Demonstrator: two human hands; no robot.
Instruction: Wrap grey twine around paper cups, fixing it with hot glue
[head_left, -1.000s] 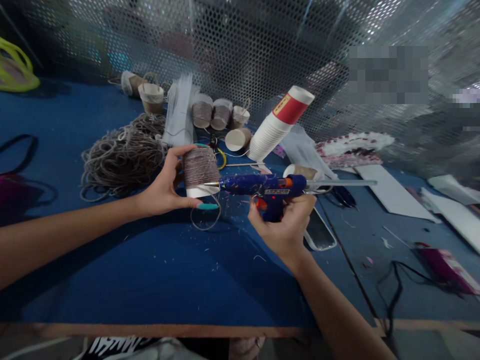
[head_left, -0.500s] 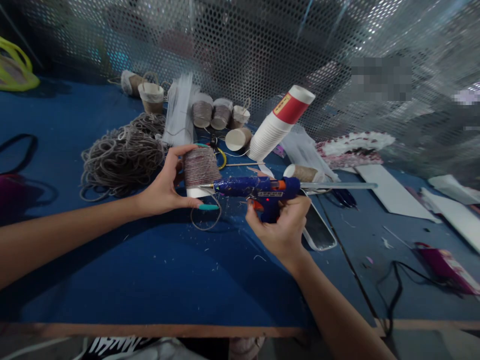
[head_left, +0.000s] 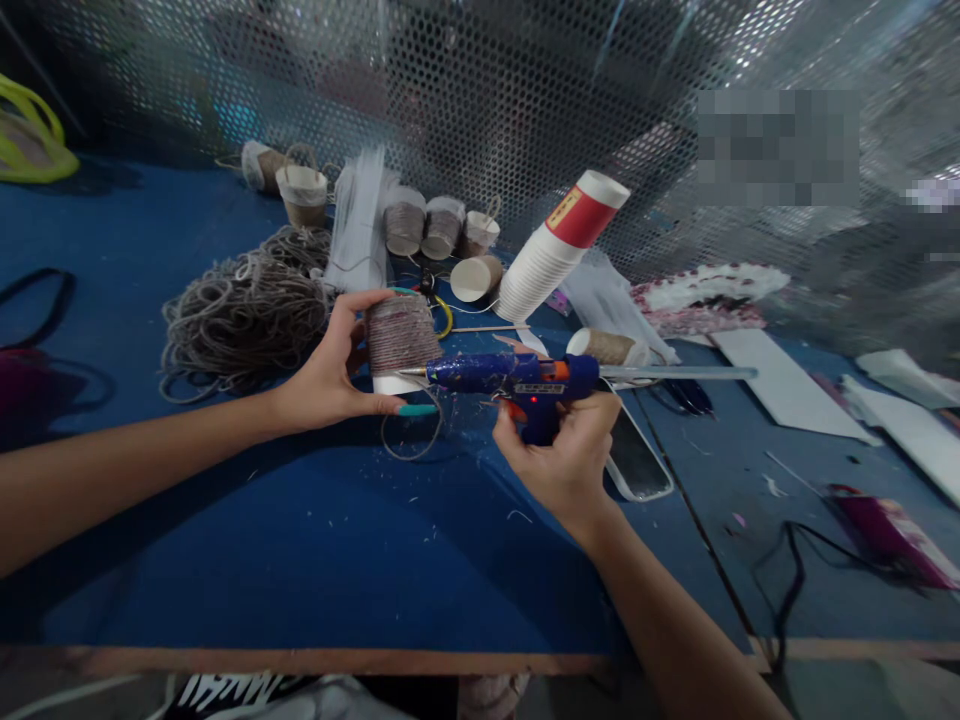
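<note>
Leftward goes the gun (head_left: pixel 517 374), its nozzle now touching the cup (head_left: pixel 399 335) at the bare lower band; gluing looks under way. Right hand (head_left: pixel 562 460) is clamped on the gun's handle. Left hand (head_left: pixel 330 370) is wrapped round the cup, held above the table (head_left: pixel 300 540).

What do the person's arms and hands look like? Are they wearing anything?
The left arm and right arm are bare: no sleeves or watch. The left hand and right hand wear no gloves. The left thumbnail is long and painted teal.
</note>
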